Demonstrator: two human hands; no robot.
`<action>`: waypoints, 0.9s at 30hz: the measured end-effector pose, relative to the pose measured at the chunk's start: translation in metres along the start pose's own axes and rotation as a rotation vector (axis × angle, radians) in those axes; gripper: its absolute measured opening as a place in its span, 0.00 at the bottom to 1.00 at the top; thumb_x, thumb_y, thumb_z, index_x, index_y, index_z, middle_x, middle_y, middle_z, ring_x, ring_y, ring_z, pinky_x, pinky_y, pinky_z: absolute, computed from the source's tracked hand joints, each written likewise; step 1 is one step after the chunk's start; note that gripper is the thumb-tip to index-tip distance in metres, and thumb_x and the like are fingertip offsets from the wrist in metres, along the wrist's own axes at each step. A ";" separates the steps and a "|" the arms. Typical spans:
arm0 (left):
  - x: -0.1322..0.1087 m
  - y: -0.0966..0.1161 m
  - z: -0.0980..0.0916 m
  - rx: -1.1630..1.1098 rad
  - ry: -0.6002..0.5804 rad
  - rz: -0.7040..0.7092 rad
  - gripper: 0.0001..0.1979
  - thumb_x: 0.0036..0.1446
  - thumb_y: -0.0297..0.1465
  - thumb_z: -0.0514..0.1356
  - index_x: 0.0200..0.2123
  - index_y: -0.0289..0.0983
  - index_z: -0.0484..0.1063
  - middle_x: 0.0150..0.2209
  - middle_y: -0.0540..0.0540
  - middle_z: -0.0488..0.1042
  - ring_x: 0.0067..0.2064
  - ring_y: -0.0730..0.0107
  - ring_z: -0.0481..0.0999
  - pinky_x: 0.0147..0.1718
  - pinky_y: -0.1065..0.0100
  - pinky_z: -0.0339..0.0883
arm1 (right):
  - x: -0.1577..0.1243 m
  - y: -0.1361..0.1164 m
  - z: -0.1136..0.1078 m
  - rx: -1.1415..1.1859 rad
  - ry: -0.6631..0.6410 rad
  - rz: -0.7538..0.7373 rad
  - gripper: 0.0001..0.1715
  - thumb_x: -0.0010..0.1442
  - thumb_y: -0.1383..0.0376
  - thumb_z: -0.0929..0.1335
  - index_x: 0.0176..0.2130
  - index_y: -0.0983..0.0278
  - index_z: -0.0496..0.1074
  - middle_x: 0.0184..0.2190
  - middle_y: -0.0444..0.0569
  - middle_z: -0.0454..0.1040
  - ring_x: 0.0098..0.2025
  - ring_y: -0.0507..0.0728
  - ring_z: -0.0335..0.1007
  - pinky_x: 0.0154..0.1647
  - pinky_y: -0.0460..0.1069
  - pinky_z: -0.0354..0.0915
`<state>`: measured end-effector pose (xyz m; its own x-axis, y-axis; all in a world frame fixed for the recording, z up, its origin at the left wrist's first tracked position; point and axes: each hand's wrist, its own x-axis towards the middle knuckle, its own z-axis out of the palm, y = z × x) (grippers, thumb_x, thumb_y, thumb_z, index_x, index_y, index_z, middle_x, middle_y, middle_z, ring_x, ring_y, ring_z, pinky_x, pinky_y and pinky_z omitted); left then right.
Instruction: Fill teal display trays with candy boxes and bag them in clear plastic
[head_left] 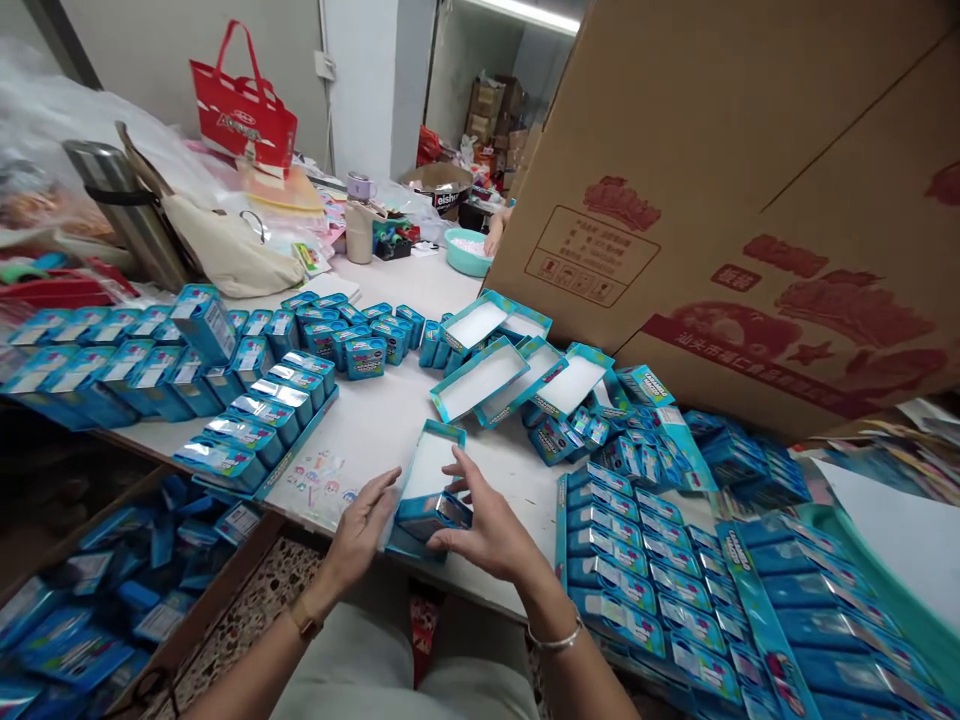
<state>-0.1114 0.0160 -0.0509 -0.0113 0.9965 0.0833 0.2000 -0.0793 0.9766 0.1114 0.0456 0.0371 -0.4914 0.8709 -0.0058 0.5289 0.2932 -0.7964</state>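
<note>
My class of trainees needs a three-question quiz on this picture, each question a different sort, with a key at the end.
1. Multiple choice: which wrist wears the silver bangle? (a) left (b) right (c) both
2. True or false: the small blue box between the left hand and right hand is at the far end of its tray.
3. Fill in: the steel flask is next to a cream-coloured ____.

Key: 1 b; 2 false, it is at the near end; 3 bag.
</note>
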 end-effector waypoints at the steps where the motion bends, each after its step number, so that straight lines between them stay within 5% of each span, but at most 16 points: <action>1: -0.006 0.000 0.000 0.029 -0.051 0.047 0.26 0.67 0.41 0.50 0.65 0.38 0.62 0.66 0.39 0.62 0.67 0.57 0.60 0.67 0.54 0.52 | -0.004 0.002 -0.001 -0.007 -0.013 0.010 0.64 0.48 0.57 0.79 0.70 0.56 0.43 0.61 0.56 0.65 0.57 0.62 0.68 0.57 0.57 0.65; 5: -0.023 -0.007 0.003 0.271 -0.208 0.241 0.47 0.54 0.39 0.66 0.71 0.43 0.45 0.71 0.39 0.51 0.71 0.47 0.51 0.68 0.47 0.49 | -0.013 0.004 0.005 -0.075 -0.017 0.035 0.42 0.55 0.63 0.74 0.64 0.58 0.58 0.58 0.53 0.70 0.58 0.62 0.68 0.59 0.56 0.63; 7: -0.025 -0.014 0.007 0.394 -0.199 0.289 0.50 0.54 0.35 0.66 0.71 0.44 0.40 0.70 0.38 0.51 0.70 0.46 0.51 0.67 0.44 0.50 | -0.014 0.001 0.007 -0.129 -0.013 0.016 0.33 0.58 0.65 0.71 0.61 0.58 0.62 0.56 0.51 0.72 0.55 0.61 0.70 0.57 0.54 0.64; 17: -0.021 -0.033 0.020 0.508 -0.059 0.348 0.44 0.58 0.40 0.62 0.71 0.42 0.42 0.67 0.33 0.58 0.66 0.43 0.60 0.62 0.43 0.60 | -0.008 -0.038 0.013 -0.510 -0.241 -0.085 0.43 0.62 0.59 0.67 0.69 0.66 0.48 0.51 0.60 0.74 0.50 0.66 0.71 0.47 0.56 0.69; 20: -0.015 -0.033 0.018 0.475 -0.063 0.314 0.45 0.57 0.43 0.63 0.70 0.42 0.44 0.67 0.34 0.59 0.66 0.42 0.61 0.61 0.41 0.60 | -0.012 -0.025 -0.028 -0.356 -0.224 -0.130 0.47 0.63 0.48 0.67 0.70 0.62 0.45 0.60 0.58 0.68 0.56 0.63 0.68 0.53 0.55 0.67; 22: -0.009 -0.032 0.018 0.451 -0.089 0.313 0.40 0.55 0.44 0.64 0.67 0.42 0.53 0.66 0.36 0.61 0.66 0.43 0.62 0.62 0.42 0.59 | -0.016 -0.007 -0.076 -0.349 -0.057 -0.064 0.41 0.66 0.49 0.64 0.69 0.59 0.47 0.64 0.55 0.64 0.59 0.60 0.66 0.56 0.53 0.65; 24: -0.005 -0.030 0.018 0.436 -0.095 0.309 0.33 0.53 0.47 0.65 0.60 0.42 0.65 0.65 0.37 0.63 0.64 0.43 0.65 0.61 0.42 0.60 | -0.018 0.017 -0.132 -0.563 0.140 0.105 0.29 0.70 0.56 0.60 0.66 0.59 0.54 0.60 0.54 0.67 0.57 0.59 0.68 0.54 0.53 0.65; 27: -0.005 -0.027 0.015 0.431 -0.092 0.278 0.26 0.50 0.49 0.66 0.49 0.43 0.75 0.62 0.38 0.67 0.62 0.40 0.67 0.60 0.42 0.63 | -0.016 0.057 -0.206 -1.029 0.171 0.327 0.25 0.65 0.71 0.62 0.61 0.66 0.63 0.54 0.62 0.69 0.55 0.65 0.65 0.51 0.56 0.63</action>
<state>-0.1022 0.0141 -0.0806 0.1818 0.9393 0.2910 0.5686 -0.3418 0.7483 0.2917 0.1298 0.1157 -0.1612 0.9867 0.0220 0.9807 0.1577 0.1157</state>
